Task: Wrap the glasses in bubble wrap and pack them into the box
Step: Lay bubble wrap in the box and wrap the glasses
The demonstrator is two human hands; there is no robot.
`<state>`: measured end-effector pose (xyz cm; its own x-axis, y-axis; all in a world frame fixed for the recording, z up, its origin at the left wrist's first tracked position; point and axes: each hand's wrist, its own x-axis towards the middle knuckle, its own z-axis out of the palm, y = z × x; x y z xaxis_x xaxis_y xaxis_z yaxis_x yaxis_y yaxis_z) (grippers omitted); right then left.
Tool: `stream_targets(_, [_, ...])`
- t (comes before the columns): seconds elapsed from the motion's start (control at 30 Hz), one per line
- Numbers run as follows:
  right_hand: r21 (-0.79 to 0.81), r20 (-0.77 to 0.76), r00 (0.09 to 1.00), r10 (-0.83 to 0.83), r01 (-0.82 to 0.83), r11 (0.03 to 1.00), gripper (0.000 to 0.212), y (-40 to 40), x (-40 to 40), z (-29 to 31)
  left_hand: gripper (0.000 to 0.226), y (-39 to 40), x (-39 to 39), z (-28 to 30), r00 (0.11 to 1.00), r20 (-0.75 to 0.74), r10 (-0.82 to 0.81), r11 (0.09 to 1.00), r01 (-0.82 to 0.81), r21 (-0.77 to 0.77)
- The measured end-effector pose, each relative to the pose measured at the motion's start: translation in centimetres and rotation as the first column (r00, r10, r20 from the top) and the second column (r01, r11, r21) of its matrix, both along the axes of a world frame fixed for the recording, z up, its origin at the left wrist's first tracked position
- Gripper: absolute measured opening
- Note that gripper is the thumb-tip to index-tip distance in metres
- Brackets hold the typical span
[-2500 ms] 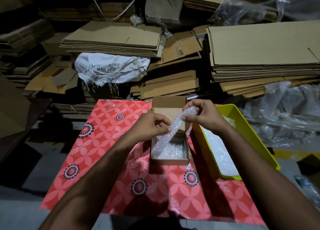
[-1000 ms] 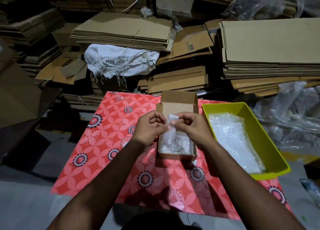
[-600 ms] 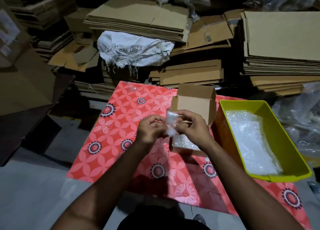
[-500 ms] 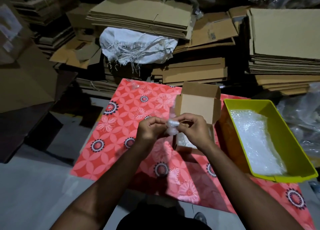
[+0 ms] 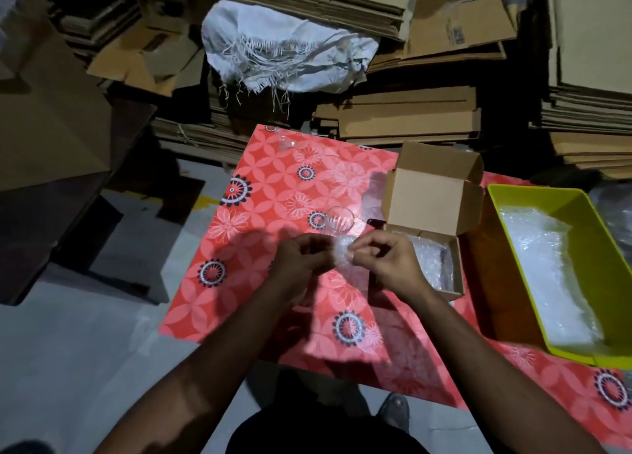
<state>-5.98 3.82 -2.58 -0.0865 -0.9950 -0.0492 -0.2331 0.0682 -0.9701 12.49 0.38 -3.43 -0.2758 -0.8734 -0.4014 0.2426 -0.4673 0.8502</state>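
My left hand [image 5: 301,257] and my right hand [image 5: 390,262] both pinch a small scrunched piece of bubble wrap [image 5: 342,253] held above the red flowered tablecloth [image 5: 260,214]. A clear drinking glass [image 5: 339,221] stands upright on the cloth just beyond my hands, untouched. To the right sits a small cardboard box [image 5: 429,197] with its lid raised; wrapped bundles in bubble wrap [image 5: 429,260] lie inside. Another clear glass [image 5: 285,142] stands near the cloth's far edge.
A yellow-green bin [image 5: 533,282] lined with bubble wrap sheets stands right of the box. Stacks of flat cardboard [image 5: 403,118] and a white frayed sack [image 5: 287,53] crowd the space behind the table. A large carton [image 5: 44,111] stands at the left, over grey floor.
The long strip of bubble wrap has been gathered into a small wad between both hands. My hands moved left, off the box, and the view swung left and down, revealing the glass.
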Motion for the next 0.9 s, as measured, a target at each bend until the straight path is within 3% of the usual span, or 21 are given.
stream_targets(0.1, [0.034,-0.032,0.994,-0.100,0.101,0.994,0.032,-2.8,-0.2,0.6,0.029,-2.3,1.3,-0.5,0.997,0.070,-0.039,0.992,0.047,-0.118])
stream_targets(0.2, [-0.025,-0.343,0.922,-0.181,0.184,0.983,0.031,-6.1,-0.5,0.9,0.035,-5.1,2.2,-1.3,0.950,0.312,-0.019,0.943,0.120,-0.309])
stream_targets(0.27, [-0.037,-0.552,0.829,-0.093,0.087,0.996,0.026,-8.0,-0.3,0.9,0.047,-7.3,2.2,-2.4,0.880,0.473,-0.035,0.895,0.238,-0.376])
stream_targets(0.4, [0.168,-0.810,0.544,0.219,-0.143,0.975,0.018,-10.7,1.2,-0.3,0.079,-10.8,0.9,-4.7,0.741,0.641,-0.199,0.779,0.517,-0.354])
stream_targets(0.47, [0.287,-0.841,0.426,0.332,-0.169,0.943,0.013,-11.5,2.1,-0.8,0.082,-11.6,-0.2,-5.3,0.740,0.618,-0.265,0.761,0.554,-0.338])
stream_targets(0.6, [0.414,-0.832,0.320,0.453,-0.185,0.892,0.012,-12.3,2.8,-0.6,0.070,-12.4,-1.6,-6.5,0.722,0.628,-0.290,0.763,0.570,-0.303])
stream_targets(0.73, [0.578,-0.777,0.144,0.613,-0.222,0.785,0.017,-13.3,3.8,1.1,0.066,-12.7,-1.0,-7.7,0.757,0.586,-0.289,0.778,0.543,-0.317])
stream_targets(0.9, [0.576,-0.817,-0.181,0.547,-0.229,0.785,0.033,-13.1,3.0,3.0,0.067,-13.3,-0.2,-8.1,0.781,0.560,-0.275,0.784,0.520,-0.340])
